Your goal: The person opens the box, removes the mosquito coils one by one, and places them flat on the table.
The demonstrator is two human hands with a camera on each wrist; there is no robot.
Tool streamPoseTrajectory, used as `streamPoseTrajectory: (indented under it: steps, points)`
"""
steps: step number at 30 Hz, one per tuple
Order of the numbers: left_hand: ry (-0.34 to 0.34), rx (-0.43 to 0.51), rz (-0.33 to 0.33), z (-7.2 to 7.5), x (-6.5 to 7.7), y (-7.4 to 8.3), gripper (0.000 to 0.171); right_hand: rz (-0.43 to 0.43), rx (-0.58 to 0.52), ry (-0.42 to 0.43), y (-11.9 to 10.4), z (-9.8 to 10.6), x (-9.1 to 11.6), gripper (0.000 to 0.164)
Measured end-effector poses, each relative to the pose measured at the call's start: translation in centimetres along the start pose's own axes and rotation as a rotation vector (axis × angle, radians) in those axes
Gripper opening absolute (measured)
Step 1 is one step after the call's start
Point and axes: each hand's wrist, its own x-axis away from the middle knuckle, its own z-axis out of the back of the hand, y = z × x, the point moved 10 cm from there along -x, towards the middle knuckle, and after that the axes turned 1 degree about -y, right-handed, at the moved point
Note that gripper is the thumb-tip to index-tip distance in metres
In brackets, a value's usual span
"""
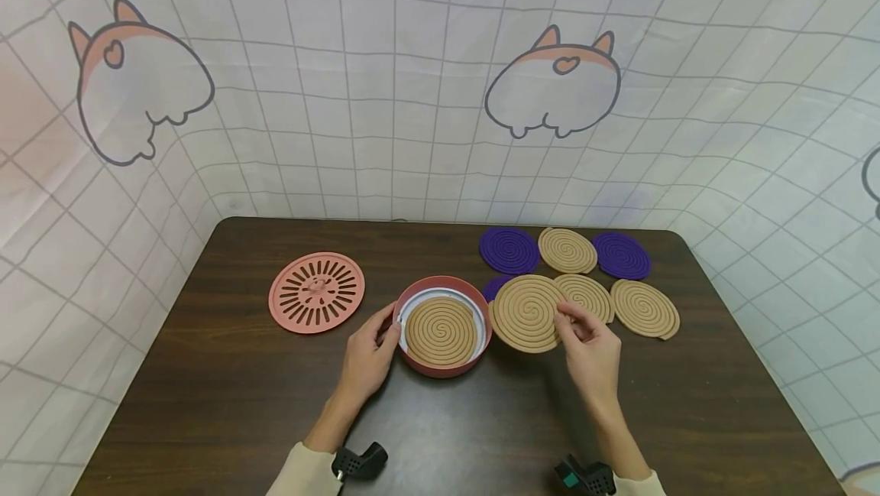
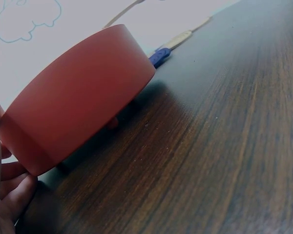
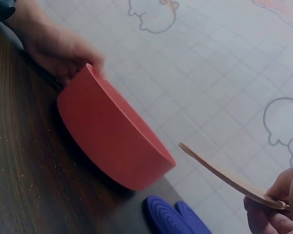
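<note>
A round red mosquito coil box point(image 1: 432, 372) with a white lining stands at the middle of the table, and a tan mosquito coil point(image 1: 441, 332) lies inside it. My left hand point(image 1: 370, 352) grips the box by its left side, thumb at the rim and fingers low on the wall point(image 2: 83, 92). In the right wrist view the box point(image 3: 107, 131) looks slightly raised on its left side. My right hand point(image 1: 593, 348) pinches the right edge of another tan mosquito coil point(image 1: 528, 314), held above the table just right of the box. Seen edge-on, that held coil point(image 3: 224, 176) bends a little.
A pink slotted lid point(image 1: 316, 293) lies left of the box. Behind and right of the box lie purple coils point(image 1: 509, 250) and tan coils point(image 1: 645, 309), some overlapping. One purple coil point(image 1: 493, 286) is partly hidden by the held coil. A grid-patterned curtain point(image 1: 385, 98) surrounds the dark table.
</note>
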Motion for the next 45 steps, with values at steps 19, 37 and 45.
streamPoseTrajectory:
  steps: [19, 37, 45]
  points:
    - [-0.001, -0.001, 0.012, 0.0, 0.0, -0.1, 0.039, -0.1, 0.011, 0.056, 6.7, 2.4, 1.1, 0.014]
    - [0.0, -0.011, -0.002, 0.0, 0.0, 0.1, 0.039, -0.191, 0.087, 0.003, 8.9, 2.2, 3.5, 0.015]
    - [0.002, -0.015, 0.003, -0.2, -0.1, -0.3, 0.039, -0.208, 0.13, -0.026, 9.4, 1.8, 4.8, 0.015]
